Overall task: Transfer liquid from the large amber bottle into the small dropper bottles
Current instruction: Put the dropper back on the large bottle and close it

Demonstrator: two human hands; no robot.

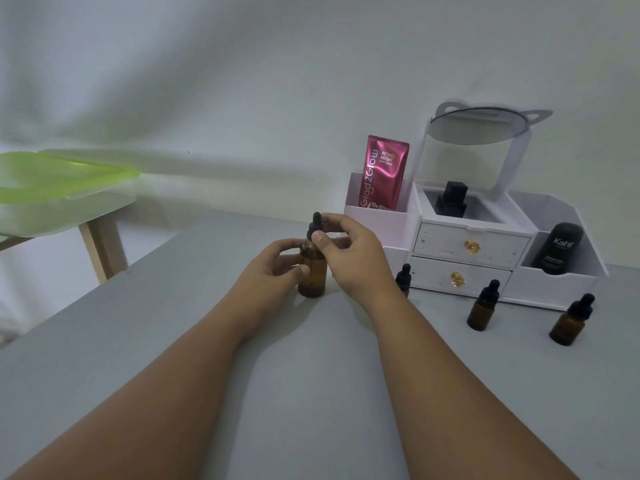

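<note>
Your left hand is wrapped around the body of the large amber bottle, which stands upright on the grey table a little ahead of you, near the middle. Your right hand is pinched on the bottle's black dropper cap, thumb in front and fingers curled behind it; the cap sits on the neck. Three small dropper bottles stand upright to your right, all capped: one partly hidden behind your right wrist, one further right, and one furthest right and nearest you. Just behind them is a white organiser with two drawers, holding a pink pouch in its left compartment and a black tube in its right one.
</note>
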